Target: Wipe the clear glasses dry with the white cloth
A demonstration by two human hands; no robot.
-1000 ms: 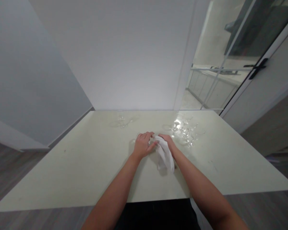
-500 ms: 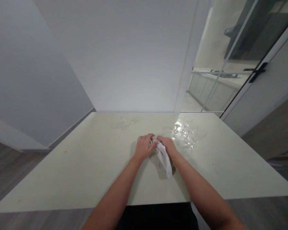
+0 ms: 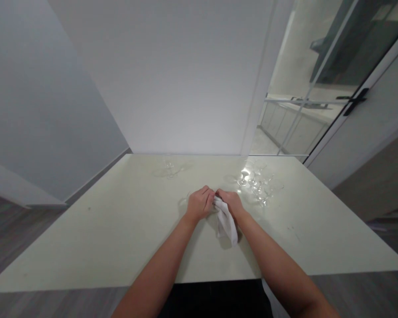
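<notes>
My left hand [image 3: 200,204] is closed just above the table, its knuckles beside the other hand. A faint curved transparent edge and a ring-like shadow show at its left, so it seems to hold a clear glass, mostly hidden by the fingers. My right hand [image 3: 231,203] is closed on a white cloth [image 3: 226,223], which is bunched at the top and hangs toward me in loose folds. Both hands meet at the cloth's upper end. Whether the cloth goes inside the glass cannot be made out.
Several clear stemmed glasses [image 3: 258,182] cluster on the right of the pale table [image 3: 112,234]. Another clear glass [image 3: 169,165] stands near the back edge, left of centre. A white wall [image 3: 185,79] rises behind the table, and a glazed door with a black handle [image 3: 355,101] is at right.
My left hand has gone from spread fingers with the thumb across the cloth to a closed grip. My right hand and the hanging cloth have barely moved.
</notes>
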